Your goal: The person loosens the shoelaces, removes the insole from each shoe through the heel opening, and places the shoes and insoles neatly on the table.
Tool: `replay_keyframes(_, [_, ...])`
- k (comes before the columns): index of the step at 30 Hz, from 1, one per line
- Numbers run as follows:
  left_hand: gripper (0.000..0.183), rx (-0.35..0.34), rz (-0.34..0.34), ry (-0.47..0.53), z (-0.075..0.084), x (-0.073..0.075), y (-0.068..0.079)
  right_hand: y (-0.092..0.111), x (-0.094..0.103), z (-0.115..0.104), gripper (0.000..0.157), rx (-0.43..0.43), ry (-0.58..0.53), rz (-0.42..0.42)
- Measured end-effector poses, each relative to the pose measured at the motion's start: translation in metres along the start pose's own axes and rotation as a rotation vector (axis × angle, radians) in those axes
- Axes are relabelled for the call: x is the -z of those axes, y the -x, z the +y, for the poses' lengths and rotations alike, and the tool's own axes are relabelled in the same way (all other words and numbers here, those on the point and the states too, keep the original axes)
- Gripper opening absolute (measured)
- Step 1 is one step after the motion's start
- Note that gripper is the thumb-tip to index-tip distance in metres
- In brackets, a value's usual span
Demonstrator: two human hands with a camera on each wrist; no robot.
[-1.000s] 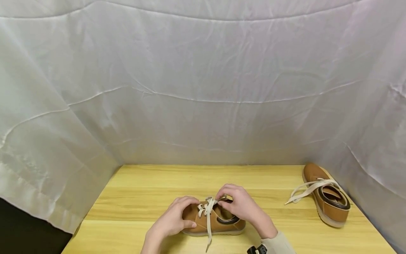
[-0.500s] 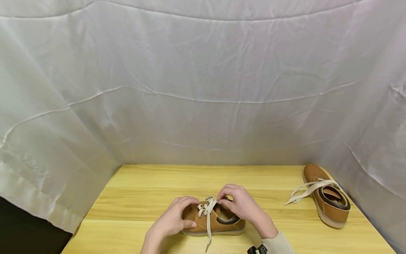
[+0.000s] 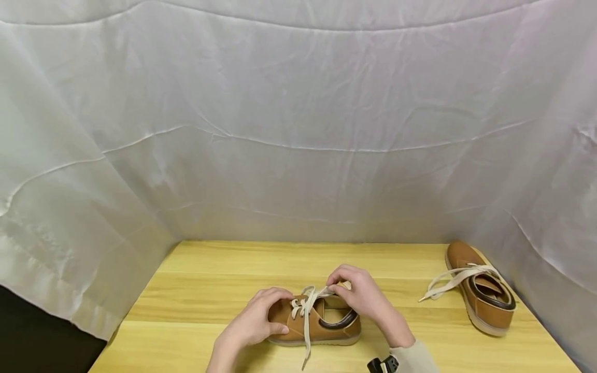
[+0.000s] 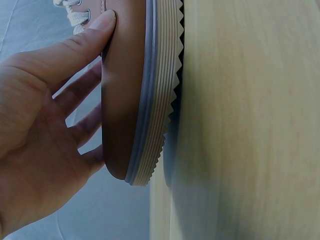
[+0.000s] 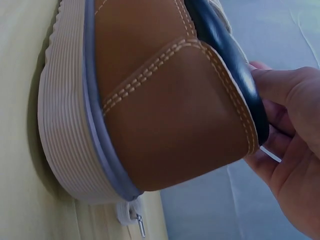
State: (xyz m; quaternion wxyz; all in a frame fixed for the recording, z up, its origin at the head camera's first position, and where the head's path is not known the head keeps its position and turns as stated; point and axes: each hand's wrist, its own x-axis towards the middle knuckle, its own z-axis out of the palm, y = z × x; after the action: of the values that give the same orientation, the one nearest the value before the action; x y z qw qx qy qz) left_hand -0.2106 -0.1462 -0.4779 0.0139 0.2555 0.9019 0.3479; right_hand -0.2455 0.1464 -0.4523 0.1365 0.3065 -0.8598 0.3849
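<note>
A tan leather shoe (image 3: 322,334) stands sole down on the wooden table, toe to the left. My left hand (image 3: 254,318) grips its toe, the thumb on the near side and fingers over the far side; the left wrist view shows the thumb pressed on the brown leather (image 4: 122,100). Over the shoe's opening, my right hand (image 3: 361,295) pinches a cream shoelace (image 3: 322,293) between thumb and fingertips. The other lace end (image 3: 306,339) hangs down the near side. In the right wrist view, the heel (image 5: 175,115) partly hides the right fingers, and a lace tip (image 5: 140,225) shows beyond the sole.
A matching shoe (image 3: 489,311) stands at the table's right edge, its laces (image 3: 448,282) trailing left. Grey cloth (image 3: 298,197) encloses the back and both sides of the wooden table (image 3: 210,264). A black device (image 3: 382,365) is worn on the right wrist.
My right hand has moved right and slightly up with the pinched lace, so more lace stretches across the shoe's opening. The left hand and the shoe have stayed put.
</note>
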Motion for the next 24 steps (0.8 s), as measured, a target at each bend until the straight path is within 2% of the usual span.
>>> replay_keyframes(10, [0.064,-0.002,0.002,-0.015,0.001,0.000,-0.001,0.001,0.004,0.015,0.016,-0.064,0.034,0.070])
replay_keyframes(17, [0.064,0.000,0.001,-0.012,0.002,0.001,-0.001,0.003,0.006,0.022,0.014,-0.193,0.005,0.101])
replay_keyframes(20, [0.065,0.002,-0.001,-0.011,0.002,0.001,-0.001,0.004,0.006,0.025,0.011,-0.228,-0.017,0.073])
replay_keyframes(24, [0.065,0.002,-0.002,-0.007,0.002,0.001,0.000,0.006,0.006,0.030,0.008,-0.244,-0.031,-0.015])
